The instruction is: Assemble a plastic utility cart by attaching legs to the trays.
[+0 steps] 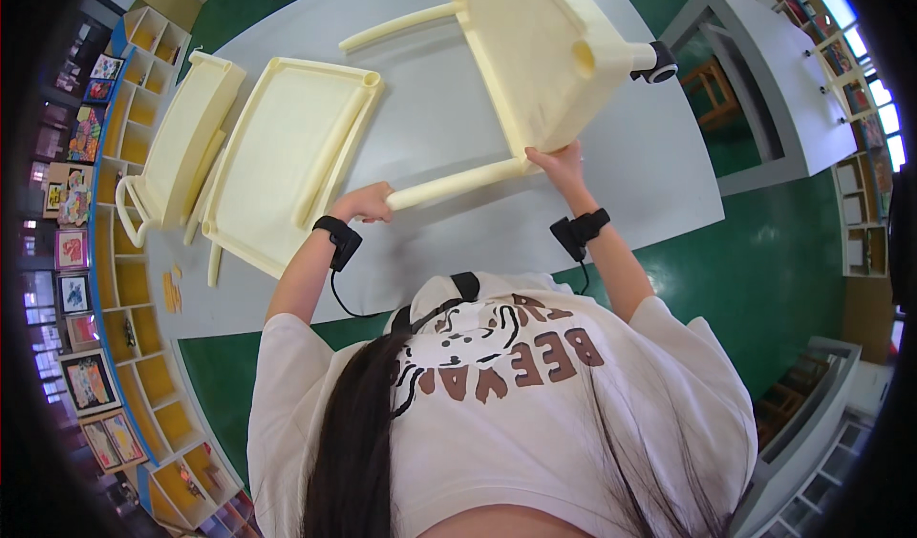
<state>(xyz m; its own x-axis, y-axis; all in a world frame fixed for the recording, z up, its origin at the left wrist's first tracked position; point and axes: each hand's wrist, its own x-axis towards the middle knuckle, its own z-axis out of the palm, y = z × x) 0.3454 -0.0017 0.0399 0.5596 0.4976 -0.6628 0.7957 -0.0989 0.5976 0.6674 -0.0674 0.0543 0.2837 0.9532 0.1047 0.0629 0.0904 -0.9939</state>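
Note:
A cream plastic tray shelf (530, 56) stands on its side on the grey table (430, 89), its broad face turned to the left. From its near corner a round cream pole (454, 186) sticks out leftward. My left hand (368, 202) is closed around the free end of this pole. My right hand (562, 169) grips the shelf's near lower corner, by the pole's base, with the thumb on top. A second cream pole (401, 26) juts out from the far part of the shelf. A black caster wheel (655, 63) sits on a peg at its right side.
Left of my left hand lies another cream tray (287, 137) with a loose pole (330, 161) on it. Farther left is a cream part with a curved handle (134, 209). Small tan pieces (173, 290) lie near the table's left edge. A grey-white bench (764, 80) stands to the right.

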